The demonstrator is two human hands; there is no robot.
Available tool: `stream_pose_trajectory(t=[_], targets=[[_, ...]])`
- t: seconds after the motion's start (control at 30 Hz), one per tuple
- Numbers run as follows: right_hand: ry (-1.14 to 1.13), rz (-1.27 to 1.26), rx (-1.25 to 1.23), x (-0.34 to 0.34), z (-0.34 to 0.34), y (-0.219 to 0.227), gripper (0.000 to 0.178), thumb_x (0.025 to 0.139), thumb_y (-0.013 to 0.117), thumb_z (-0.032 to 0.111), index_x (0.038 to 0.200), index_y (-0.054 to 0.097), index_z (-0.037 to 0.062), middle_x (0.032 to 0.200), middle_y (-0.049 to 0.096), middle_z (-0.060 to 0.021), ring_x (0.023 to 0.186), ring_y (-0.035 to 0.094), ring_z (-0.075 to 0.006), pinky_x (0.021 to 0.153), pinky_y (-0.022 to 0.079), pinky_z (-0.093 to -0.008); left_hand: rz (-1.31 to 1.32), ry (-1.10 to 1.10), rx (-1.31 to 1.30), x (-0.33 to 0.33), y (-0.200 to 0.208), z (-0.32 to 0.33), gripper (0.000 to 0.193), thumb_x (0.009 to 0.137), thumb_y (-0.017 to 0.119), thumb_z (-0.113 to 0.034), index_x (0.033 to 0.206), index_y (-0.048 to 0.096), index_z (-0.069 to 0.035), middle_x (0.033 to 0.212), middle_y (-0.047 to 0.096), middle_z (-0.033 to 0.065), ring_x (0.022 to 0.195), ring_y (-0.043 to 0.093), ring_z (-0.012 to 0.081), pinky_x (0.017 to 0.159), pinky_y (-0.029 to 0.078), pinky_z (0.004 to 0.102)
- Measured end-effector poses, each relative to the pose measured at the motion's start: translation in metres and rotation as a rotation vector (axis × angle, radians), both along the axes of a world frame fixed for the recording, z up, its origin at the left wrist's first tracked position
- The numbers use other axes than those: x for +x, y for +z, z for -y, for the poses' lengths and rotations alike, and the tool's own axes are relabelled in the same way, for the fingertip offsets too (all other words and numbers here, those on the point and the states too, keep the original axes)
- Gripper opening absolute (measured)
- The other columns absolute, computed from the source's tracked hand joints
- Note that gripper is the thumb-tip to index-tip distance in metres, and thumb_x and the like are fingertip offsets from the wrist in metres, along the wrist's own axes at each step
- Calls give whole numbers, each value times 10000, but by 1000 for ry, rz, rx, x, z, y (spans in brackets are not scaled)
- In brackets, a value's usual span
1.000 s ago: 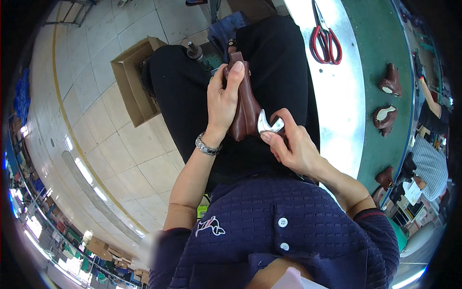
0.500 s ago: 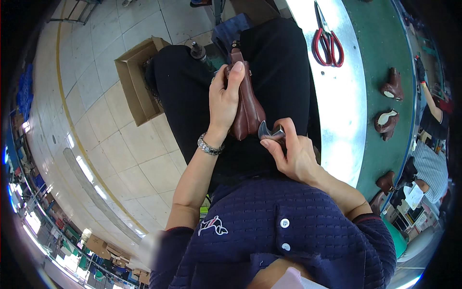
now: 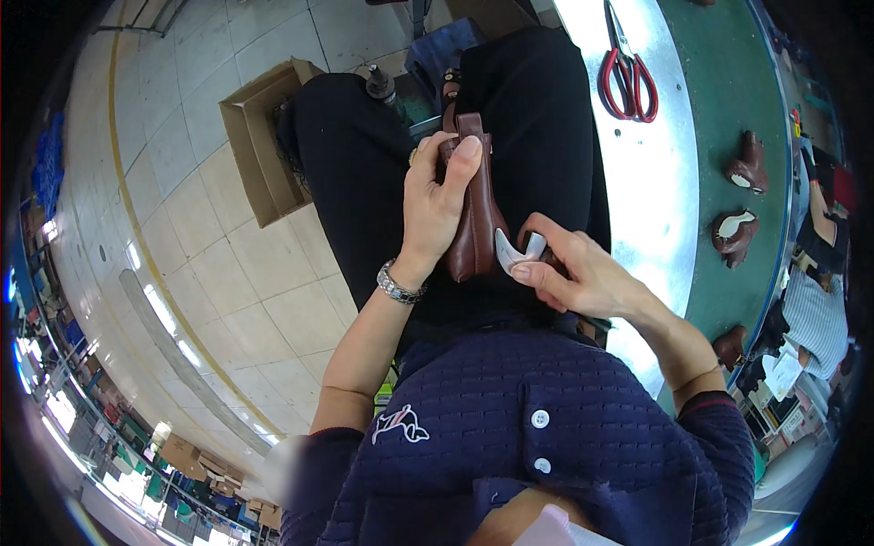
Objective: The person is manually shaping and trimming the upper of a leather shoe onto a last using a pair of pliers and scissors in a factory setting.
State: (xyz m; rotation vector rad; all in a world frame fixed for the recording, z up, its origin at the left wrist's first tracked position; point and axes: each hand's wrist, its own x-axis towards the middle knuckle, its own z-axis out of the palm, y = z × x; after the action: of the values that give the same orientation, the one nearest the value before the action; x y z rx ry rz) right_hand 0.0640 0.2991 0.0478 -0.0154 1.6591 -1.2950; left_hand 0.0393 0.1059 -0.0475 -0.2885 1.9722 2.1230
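Note:
A brown leather shoe [image 3: 475, 223] lies over my lap, its toe end pointing toward my body. My left hand [image 3: 435, 200] is closed round its far end, thumb on top. My right hand [image 3: 583, 273] grips a hammer [image 3: 517, 258] by its metal head, just right of the shoe's toe. The hammer's curved, pointed end is at or very near the leather; I cannot tell whether they touch. Its handle is mostly hidden by my hand and arm. Past my left fingers, another strap-like brown piece [image 3: 450, 100] with shiny studs shows between my thighs.
On the metal bench [image 3: 651, 200] at right lie scissors [image 3: 628, 82] with red handles. Beyond it, a green surface [image 3: 685, 273] carries several brown shoes [image 3: 736, 235]. An open cardboard box [image 3: 259, 155] stands on the floor to my left. Another person [image 3: 815, 314] works at far right.
Both hands, with the shoe and the hammer, have shifted slightly right and toward my body. The hammer head has turned in my right fingers, and that wrist has rotated.

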Motion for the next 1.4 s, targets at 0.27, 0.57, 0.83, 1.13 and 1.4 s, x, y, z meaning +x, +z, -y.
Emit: stream_pose_trajectory(t=[0.27, 0.57, 0.83, 1.13, 1.4], targets=[[276, -565, 422, 5, 13, 17, 330, 940, 611, 287, 1052, 459, 17, 720, 687, -177, 625, 673, -356, 541, 516, -408, 13, 14, -33, -5, -4, 3, 485, 934, 578, -482, 970, 620, 0, 900, 537, 69, 882, 495, 171, 815, 391, 287], [-280, -600, 734, 20, -60, -38, 341, 946, 585, 137, 1263, 465, 95, 894, 697, -201, 768, 701, -330, 670, 531, -399, 37, -35, 98, -5, -12, 13, 488, 952, 550, -497, 1051, 618, -24, 948, 576, 50, 933, 495, 145, 850, 401, 279], [-169, -743, 1144, 33, -117, -64, 440, 907, 621, 104, 1335, 549, 178, 1137, 613, -147, 1042, 630, -307, 833, 530, -425, 61, -66, 251, -8, 7, 6, 475, 975, 520, -501, 1103, 591, -50, 959, 600, 13, 820, 515, 63, 760, 437, 228], [-25, -997, 210, 28, 13, -20, 661, 691, 835, 301, 1217, 601, -24, 1208, 635, -185, 1135, 616, -333, 960, 511, -402, 80, -33, 304, -3, 5, 3, 449, 983, 516, -484, 1092, 578, -52, 952, 602, 4, 791, 519, 50, 723, 442, 209], [81, -1353, 335, 20, 25, -32, 515, 693, 839, 194, 1081, 639, -80, 1004, 700, -185, 910, 712, -284, 741, 603, -316, 55, 13, 171, -4, 2, 5, 446, 999, 483, -476, 1017, 589, -42, 904, 574, 23, 782, 510, 77, 712, 426, 229]])
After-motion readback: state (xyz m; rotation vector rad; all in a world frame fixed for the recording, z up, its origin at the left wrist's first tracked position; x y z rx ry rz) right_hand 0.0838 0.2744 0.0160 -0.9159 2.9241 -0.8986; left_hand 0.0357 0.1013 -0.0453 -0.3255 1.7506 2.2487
